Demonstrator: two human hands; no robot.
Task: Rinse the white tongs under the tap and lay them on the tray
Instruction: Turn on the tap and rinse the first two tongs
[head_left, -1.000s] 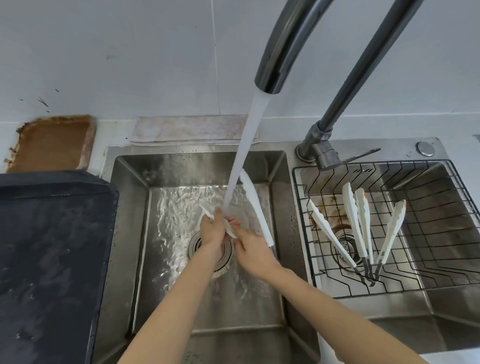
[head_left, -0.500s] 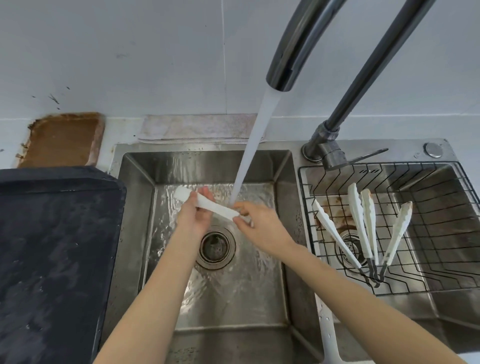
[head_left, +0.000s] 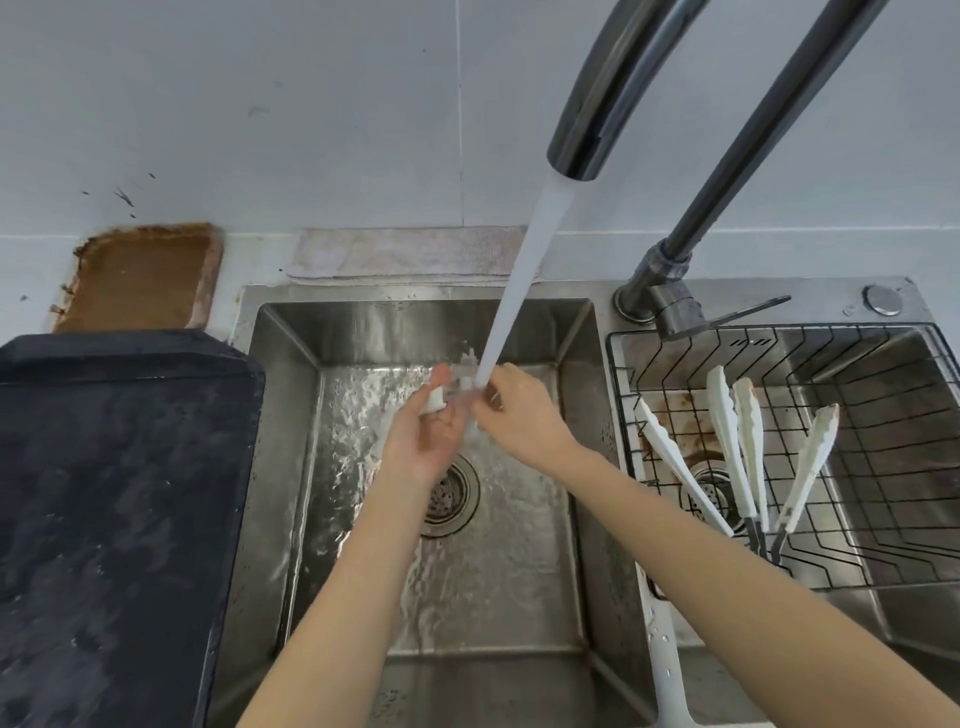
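Head view: both hands (head_left: 470, 415) hold white tongs (head_left: 439, 399) under tap stream (head_left: 519, 280).

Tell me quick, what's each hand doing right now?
Left hand: fingers gripping one end of the white tongs under the tap water.
Right hand: fingers curled at the tongs' other end; the grip itself is hidden.

Single head-worn view, steeply down, close over the sink (head_left: 291, 467) and hands.
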